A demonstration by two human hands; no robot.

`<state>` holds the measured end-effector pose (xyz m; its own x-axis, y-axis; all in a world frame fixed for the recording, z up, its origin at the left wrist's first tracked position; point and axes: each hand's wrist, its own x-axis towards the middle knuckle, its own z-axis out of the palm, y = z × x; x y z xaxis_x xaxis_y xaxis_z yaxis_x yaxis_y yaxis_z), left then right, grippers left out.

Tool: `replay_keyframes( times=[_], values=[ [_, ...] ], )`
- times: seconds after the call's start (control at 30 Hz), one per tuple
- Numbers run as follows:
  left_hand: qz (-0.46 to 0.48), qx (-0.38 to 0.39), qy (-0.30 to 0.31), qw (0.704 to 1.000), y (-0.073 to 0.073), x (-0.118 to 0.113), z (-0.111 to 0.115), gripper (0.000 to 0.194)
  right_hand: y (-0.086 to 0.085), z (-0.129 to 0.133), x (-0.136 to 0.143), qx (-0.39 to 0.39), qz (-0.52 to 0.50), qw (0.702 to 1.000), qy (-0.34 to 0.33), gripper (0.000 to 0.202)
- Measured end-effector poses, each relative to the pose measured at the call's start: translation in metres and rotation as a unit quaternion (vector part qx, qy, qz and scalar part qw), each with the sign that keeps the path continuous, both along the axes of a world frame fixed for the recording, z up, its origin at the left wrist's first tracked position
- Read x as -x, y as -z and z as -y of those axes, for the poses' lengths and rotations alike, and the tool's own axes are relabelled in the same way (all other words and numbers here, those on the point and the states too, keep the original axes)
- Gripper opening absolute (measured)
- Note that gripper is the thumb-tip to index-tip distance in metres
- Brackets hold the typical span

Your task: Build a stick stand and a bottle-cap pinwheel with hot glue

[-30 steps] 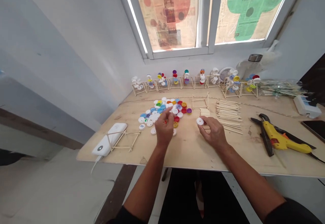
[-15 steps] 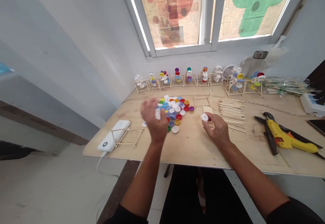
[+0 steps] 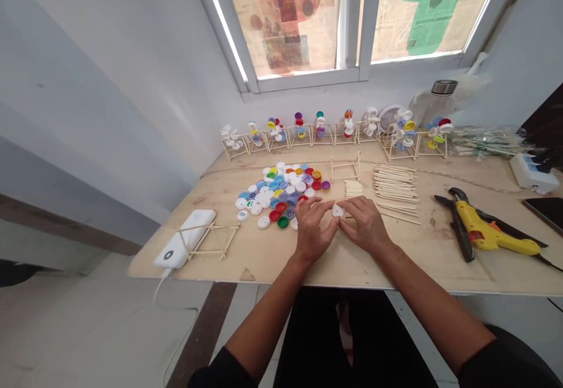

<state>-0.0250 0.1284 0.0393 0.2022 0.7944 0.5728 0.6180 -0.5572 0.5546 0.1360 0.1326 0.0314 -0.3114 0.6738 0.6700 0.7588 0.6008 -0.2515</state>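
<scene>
A white bottle cap (image 3: 337, 211) is pinched between both hands, low over the table's middle. My left hand (image 3: 314, 227) grips its left side with thumb and forefinger. On the opposite side, the fingers of my right hand (image 3: 363, 223) close on the same cap. Left of my hands spreads a pile of coloured bottle caps (image 3: 279, 193). Short cut sticks (image 3: 353, 189) lie just behind the right hand, partly hidden by it. Longer wooden sticks (image 3: 394, 191) form a stack to the right.
A yellow glue gun (image 3: 488, 231) rests at the right. A stick frame (image 3: 345, 169) stands behind my hands; another stick frame (image 3: 211, 241) leans by a white power bank (image 3: 187, 238) at left. Cap-wheel models (image 3: 321, 130) line the wall beside a bottle (image 3: 443, 92).
My left hand has moved right from above the cap pile and now takes hold of the white cap. My right hand, still holding that cap, has shifted slightly left. The view has tilted a little.
</scene>
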Motion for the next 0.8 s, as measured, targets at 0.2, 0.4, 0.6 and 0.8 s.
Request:
replay_keyframes(
  times=[0.2,0.4,0.6,0.8],
  values=[
    [0.002,0.012,-0.026,1.000,0.004,0.000,-0.001,0.029,-0.001,0.001,0.003,-0.015,0.016,1.000,0.018,0.019],
    [0.005,0.035,-0.023,0.999,0.005,0.000,0.000,0.025,-0.001,0.003,0.008,-0.021,0.055,0.998,0.036,0.015],
    [0.013,0.060,-0.017,0.998,0.004,0.001,0.000,0.021,-0.002,0.004,0.013,-0.041,0.086,0.994,0.053,0.015],
    [-0.030,0.109,-0.021,0.993,-0.005,0.004,0.000,0.021,0.000,0.003,0.016,-0.042,0.112,0.991,0.059,0.012]
  ],
)
